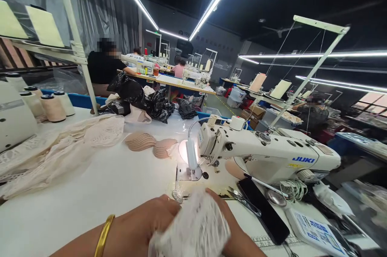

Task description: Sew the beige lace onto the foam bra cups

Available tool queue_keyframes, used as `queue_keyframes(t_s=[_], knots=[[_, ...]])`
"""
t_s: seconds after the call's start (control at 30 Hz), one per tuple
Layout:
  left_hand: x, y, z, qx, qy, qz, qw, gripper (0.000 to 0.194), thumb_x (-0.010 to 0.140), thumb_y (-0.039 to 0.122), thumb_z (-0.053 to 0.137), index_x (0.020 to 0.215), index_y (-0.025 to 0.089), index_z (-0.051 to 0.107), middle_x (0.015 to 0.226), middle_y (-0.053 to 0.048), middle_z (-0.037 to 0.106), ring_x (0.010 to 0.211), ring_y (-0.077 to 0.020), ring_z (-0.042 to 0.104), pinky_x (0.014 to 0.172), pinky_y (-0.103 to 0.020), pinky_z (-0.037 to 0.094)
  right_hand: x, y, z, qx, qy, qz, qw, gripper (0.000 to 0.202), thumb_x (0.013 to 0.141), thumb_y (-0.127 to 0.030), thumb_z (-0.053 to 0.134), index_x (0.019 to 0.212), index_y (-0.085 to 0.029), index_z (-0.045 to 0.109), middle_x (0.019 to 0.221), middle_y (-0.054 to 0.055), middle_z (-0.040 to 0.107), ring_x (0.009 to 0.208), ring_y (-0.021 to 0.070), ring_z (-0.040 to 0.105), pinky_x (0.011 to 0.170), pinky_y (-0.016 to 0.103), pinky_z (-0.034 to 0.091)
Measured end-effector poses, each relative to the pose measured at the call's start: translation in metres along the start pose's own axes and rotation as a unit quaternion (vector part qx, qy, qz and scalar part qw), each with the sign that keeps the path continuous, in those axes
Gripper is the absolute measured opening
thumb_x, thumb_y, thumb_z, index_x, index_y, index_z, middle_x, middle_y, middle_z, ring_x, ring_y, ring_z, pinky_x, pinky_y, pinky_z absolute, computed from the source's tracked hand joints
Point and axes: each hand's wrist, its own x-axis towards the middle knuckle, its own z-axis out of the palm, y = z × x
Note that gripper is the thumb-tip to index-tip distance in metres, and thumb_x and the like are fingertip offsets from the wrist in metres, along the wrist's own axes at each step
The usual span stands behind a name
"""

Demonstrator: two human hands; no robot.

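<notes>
A piece of white lace fabric [196, 224] is bunched up between my two hands, in front of the sewing machine's needle plate. My left hand [159, 216], below a gold bangle [105, 235], grips the lace from the left with its fingers curled. From the right, my right hand [226, 218] holds the lace; the fabric hides most of its fingers. The white JUKI sewing machine [266, 156] stands just beyond, its lamp [191, 154] lit over the needle plate [185, 172]. Beige bra cups [140, 141] lie behind the plate.
Thread snips [244, 201], a black phone [264, 210] and a blue-and-white card [316, 229] lie to the right. Long lace [60, 148] spreads over the left table, near thread cones [53, 108]. Black plastic bags [159, 104] sit at the back. A co-worker [105, 67] sits beyond.
</notes>
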Motion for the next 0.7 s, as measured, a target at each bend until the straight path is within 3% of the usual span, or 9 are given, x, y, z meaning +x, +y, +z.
queue_keyframes(t_s=[0.07, 0.13, 0.2, 0.3, 0.43, 0.57, 0.7], knots=[[0.016, -0.012, -0.01, 0.201, -0.058, 0.071, 0.975, 0.018, 0.078, 0.01, 0.068, 0.066, 0.023, 0.065, 0.087, -0.001, 0.077, 0.081, -0.0238, 0.068, 0.098, -0.045, 0.038, 0.02, 0.018, -0.016, -0.09, -0.047, -0.075, 0.992, 0.028, 0.104, -0.014, 0.051, 0.102, -0.027, 0.075, 0.093, 0.003, 0.077, 0.085, 0.0214, 0.063, 0.076, 0.034, 0.051], [0.036, -0.032, -0.019, 0.3, -0.063, 0.111, 0.945, 0.022, 0.071, 0.003, 0.061, 0.059, 0.019, 0.054, 0.085, 0.0, 0.076, 0.08, -0.0207, 0.064, 0.102, -0.046, 0.031, 0.033, 0.038, -0.022, -0.214, -0.103, -0.142, 0.961, 0.027, 0.104, -0.011, 0.053, 0.094, -0.025, 0.073, 0.094, 0.003, 0.078, 0.089, 0.0219, 0.063, 0.077, 0.035, 0.05], [0.053, -0.051, -0.027, 0.328, -0.068, 0.118, 0.935, 0.022, 0.067, 0.001, 0.059, 0.056, 0.018, 0.05, 0.085, 0.001, 0.074, 0.077, -0.019, 0.06, 0.102, -0.047, 0.029, 0.039, 0.054, -0.023, -0.271, -0.113, -0.155, 0.943, 0.024, 0.101, -0.007, 0.057, 0.093, -0.024, 0.072, 0.098, 0.003, 0.08, 0.092, 0.0217, 0.064, 0.075, 0.033, 0.049], [0.067, -0.066, -0.036, 0.349, -0.089, 0.108, 0.927, 0.02, 0.058, -0.001, 0.059, 0.058, 0.019, 0.056, 0.087, 0.001, 0.073, 0.077, -0.0189, 0.058, 0.102, -0.048, 0.028, 0.038, 0.062, -0.025, -0.244, -0.083, -0.109, 0.96, 0.033, 0.094, 0.002, 0.054, 0.102, -0.025, 0.072, 0.107, 0.001, 0.08, 0.099, 0.0197, 0.066, 0.07, 0.028, 0.047], [0.069, -0.06, -0.04, 0.397, -0.101, 0.081, 0.909, 0.029, 0.056, -0.005, 0.058, 0.067, 0.021, 0.064, 0.093, 0.0, 0.073, 0.08, -0.0198, 0.061, 0.102, -0.049, 0.027, 0.035, 0.051, -0.034, -0.182, -0.104, -0.088, 0.974, 0.039, 0.095, 0.001, 0.047, 0.109, -0.026, 0.072, 0.106, 0.001, 0.08, 0.098, 0.0194, 0.067, 0.081, 0.031, 0.051], [0.068, -0.053, -0.04, 0.419, -0.086, 0.084, 0.9, 0.028, 0.059, -0.004, 0.06, 0.07, 0.021, 0.065, 0.098, -0.002, 0.073, 0.079, -0.0205, 0.061, 0.098, -0.049, 0.03, 0.035, 0.05, -0.036, -0.204, -0.103, -0.057, 0.972, 0.037, 0.094, 0.001, 0.048, 0.102, -0.025, 0.073, 0.102, 0.001, 0.081, 0.095, 0.0194, 0.068, 0.073, 0.029, 0.049], [0.071, -0.063, -0.038, 0.427, -0.067, 0.087, 0.897, 0.025, 0.058, -0.003, 0.062, 0.069, 0.02, 0.063, 0.101, -0.002, 0.075, 0.08, -0.0223, 0.059, 0.095, -0.049, 0.031, 0.033, 0.059, -0.034, -0.227, -0.089, -0.047, 0.969, 0.04, 0.092, 0.003, 0.05, 0.111, -0.025, 0.072, 0.11, 0.002, 0.081, 0.1, 0.0199, 0.07, 0.072, 0.029, 0.05]])
